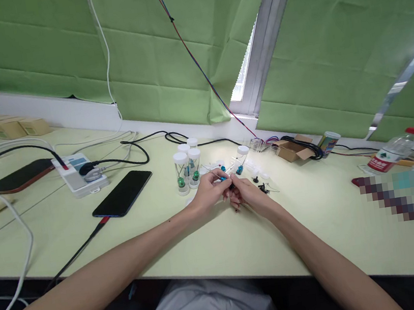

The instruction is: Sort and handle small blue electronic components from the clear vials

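My left hand and my right hand meet over the middle of the table. Between their closed fingertips is a small blue-and-black part; its exact kind is too small to make out. Several clear tubes with white caps stand upright just left of and behind my hands, with green or blue pieces and thin rods inside. Another capped tube is behind my right hand, with a blue piece near it. Small black parts lie right of my right hand.
A phone on a cable and a white power strip are on the left. An open cardboard box with black cable stands at the back. Farther right are a bottle with a red cap and a partly blurred dark red object.
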`<state>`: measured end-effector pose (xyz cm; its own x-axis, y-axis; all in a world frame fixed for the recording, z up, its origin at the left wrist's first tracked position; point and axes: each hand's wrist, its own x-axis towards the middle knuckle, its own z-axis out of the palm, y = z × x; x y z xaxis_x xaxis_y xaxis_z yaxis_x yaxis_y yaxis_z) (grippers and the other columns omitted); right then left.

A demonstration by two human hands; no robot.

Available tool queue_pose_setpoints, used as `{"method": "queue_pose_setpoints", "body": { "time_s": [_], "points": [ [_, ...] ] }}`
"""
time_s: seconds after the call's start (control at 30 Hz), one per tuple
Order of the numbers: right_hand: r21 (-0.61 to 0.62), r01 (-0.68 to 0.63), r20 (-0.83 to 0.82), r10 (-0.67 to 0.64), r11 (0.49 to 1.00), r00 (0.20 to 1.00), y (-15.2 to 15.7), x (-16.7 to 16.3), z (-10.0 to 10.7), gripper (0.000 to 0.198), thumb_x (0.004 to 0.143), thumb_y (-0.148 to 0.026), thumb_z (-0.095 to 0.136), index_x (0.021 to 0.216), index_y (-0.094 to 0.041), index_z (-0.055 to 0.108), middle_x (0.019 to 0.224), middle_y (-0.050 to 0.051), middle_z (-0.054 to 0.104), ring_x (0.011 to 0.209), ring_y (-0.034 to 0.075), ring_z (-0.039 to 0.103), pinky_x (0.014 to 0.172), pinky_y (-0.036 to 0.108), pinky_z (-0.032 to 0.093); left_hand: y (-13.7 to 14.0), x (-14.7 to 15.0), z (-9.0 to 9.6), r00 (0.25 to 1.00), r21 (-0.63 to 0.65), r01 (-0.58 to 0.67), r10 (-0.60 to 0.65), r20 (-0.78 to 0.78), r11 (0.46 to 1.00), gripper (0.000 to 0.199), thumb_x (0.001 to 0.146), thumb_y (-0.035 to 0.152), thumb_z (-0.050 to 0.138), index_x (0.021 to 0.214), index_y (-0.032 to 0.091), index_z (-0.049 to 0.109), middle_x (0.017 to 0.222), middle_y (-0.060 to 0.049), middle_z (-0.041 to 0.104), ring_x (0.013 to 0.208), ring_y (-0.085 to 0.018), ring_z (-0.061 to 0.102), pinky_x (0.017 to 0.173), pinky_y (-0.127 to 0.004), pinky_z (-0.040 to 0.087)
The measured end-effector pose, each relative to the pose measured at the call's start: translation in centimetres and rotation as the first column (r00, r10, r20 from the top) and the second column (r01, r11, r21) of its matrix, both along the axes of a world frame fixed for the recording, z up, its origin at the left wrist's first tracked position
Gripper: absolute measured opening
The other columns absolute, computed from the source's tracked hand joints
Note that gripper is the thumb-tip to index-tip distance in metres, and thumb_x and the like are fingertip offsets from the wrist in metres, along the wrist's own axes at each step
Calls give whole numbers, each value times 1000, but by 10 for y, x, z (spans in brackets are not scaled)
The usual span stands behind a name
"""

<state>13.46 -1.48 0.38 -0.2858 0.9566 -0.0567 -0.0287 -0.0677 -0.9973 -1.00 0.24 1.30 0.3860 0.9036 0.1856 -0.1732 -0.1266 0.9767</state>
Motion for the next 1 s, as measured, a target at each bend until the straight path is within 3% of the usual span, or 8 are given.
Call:
{"method": "queue_pose_setpoints", "body": {
  "time_s": [1.0],
  "points": [
    [7, -9, 27, 8, 1000, 1000, 0, 1, 0, 61, 83, -75, 50, 63, -17, 55, 44, -3, 45, 39, 12, 44, 42, 27, 43, 0, 0, 0, 999, 37, -3, 5, -34, 999, 19, 77, 31, 70, 75, 19, 56, 51, 3, 55, 50, -12, 53, 52, -24, 40]
  ]
}}
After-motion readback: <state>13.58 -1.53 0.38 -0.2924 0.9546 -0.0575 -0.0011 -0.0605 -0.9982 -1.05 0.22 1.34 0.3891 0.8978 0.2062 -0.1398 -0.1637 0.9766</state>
